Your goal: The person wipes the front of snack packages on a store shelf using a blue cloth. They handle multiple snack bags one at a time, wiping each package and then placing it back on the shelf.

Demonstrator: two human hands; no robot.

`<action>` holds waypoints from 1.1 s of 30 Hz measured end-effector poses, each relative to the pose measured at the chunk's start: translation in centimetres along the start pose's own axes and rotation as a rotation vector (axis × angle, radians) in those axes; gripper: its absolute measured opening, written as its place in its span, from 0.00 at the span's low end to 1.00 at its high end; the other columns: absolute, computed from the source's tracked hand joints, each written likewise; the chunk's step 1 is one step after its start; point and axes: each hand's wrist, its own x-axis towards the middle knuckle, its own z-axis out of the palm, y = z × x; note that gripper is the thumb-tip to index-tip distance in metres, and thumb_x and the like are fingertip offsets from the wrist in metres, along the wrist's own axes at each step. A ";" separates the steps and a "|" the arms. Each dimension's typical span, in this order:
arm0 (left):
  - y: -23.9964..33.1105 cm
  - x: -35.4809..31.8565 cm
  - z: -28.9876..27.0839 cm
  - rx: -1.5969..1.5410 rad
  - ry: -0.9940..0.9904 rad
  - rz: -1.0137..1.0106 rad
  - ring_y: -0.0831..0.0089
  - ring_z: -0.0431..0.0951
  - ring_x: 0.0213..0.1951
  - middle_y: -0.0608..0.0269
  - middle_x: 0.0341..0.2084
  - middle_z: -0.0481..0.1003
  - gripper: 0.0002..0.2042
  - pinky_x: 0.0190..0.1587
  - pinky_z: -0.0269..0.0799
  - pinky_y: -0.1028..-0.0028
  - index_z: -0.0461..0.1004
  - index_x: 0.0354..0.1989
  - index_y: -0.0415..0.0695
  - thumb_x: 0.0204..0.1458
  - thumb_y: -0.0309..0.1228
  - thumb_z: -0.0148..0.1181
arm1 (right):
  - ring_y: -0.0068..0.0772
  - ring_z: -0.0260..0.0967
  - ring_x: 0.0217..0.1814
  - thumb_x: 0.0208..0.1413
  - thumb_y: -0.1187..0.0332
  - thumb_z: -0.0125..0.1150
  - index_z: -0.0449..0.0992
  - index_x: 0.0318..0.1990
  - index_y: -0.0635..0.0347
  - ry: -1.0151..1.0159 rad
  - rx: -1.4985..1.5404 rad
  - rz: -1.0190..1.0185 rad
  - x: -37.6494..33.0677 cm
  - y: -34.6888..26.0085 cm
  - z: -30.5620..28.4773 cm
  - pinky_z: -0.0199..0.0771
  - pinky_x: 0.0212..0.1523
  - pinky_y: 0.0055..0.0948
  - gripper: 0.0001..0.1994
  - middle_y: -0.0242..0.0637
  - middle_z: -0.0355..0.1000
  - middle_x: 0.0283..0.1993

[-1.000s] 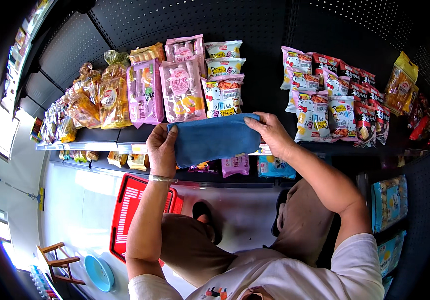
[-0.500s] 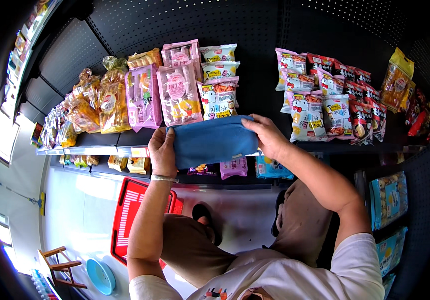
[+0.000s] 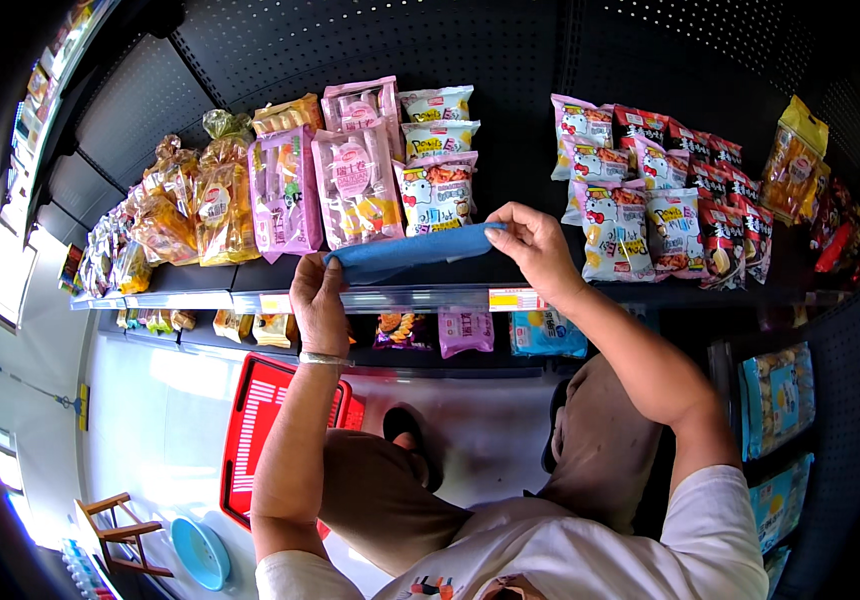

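A blue cloth point(image 3: 420, 253) is stretched between my two hands just above the front of the black shelf. My left hand point(image 3: 319, 300) pinches its left end, thumb on top. At the other end, my right hand point(image 3: 533, 248) grips a corner between thumb and fingers. Behind the cloth stand pink snack packs point(image 3: 358, 188) and small pouches point(image 3: 437, 190). To the right of my right hand are more snack bags point(image 3: 614, 232) in white, pink and red.
Bagged bread point(image 3: 225, 215) fills the shelf's left part. Packs point(image 3: 467, 332) lie on the lower shelf. On the floor sit a red shopping basket point(image 3: 250, 430), a light-blue basin point(image 3: 200, 552) and a wooden stool point(image 3: 125, 535). Blue packs point(image 3: 778, 400) hang at the right.
The cloth has gone from hanging broad to a narrow, nearly flat strip seen edge-on. My right hand has risen a little, and the shelf's front edge now shows below the cloth.
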 end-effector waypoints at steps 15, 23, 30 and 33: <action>-0.2 -0.1 0.5 -0.052 -0.093 0.026 0.86 0.68 0.32 0.75 0.31 0.72 0.03 0.35 0.64 0.82 0.72 0.42 0.45 0.62 0.27 0.55 | 0.36 0.70 0.20 0.63 0.68 0.58 0.68 0.38 0.62 0.151 -0.482 -0.223 0.6 1.3 -0.1 0.66 0.23 0.30 0.08 0.42 0.70 0.22; -0.4 -0.5 0.5 0.302 -0.027 0.129 0.85 0.59 0.23 0.74 0.19 0.65 0.04 0.24 0.55 0.79 0.70 0.38 0.40 0.61 0.27 0.57 | 0.34 0.70 0.19 0.62 0.66 0.59 0.70 0.38 0.63 0.163 -0.492 -0.159 0.6 1.3 0.0 0.67 0.23 0.31 0.09 0.42 0.71 0.22; 0.0 -1.6 1.8 0.123 -0.070 -0.087 0.87 0.66 0.27 0.74 0.24 0.70 0.06 0.30 0.62 0.83 0.72 0.43 0.41 0.60 0.27 0.59 | 0.23 0.68 0.21 0.61 0.65 0.61 0.73 0.39 0.64 0.044 -0.232 0.192 -0.2 2.6 1.5 0.66 0.22 0.28 0.10 0.37 0.72 0.23; 0.1 -2.1 2.9 0.128 -0.179 -0.057 0.87 0.67 0.25 0.73 0.23 0.72 0.08 0.27 0.61 0.84 0.71 0.45 0.41 0.59 0.25 0.59 | 0.20 0.68 0.20 0.61 0.65 0.61 0.73 0.40 0.64 -0.026 -0.215 0.110 -0.8 2.3 3.1 0.64 0.19 0.26 0.10 0.33 0.71 0.23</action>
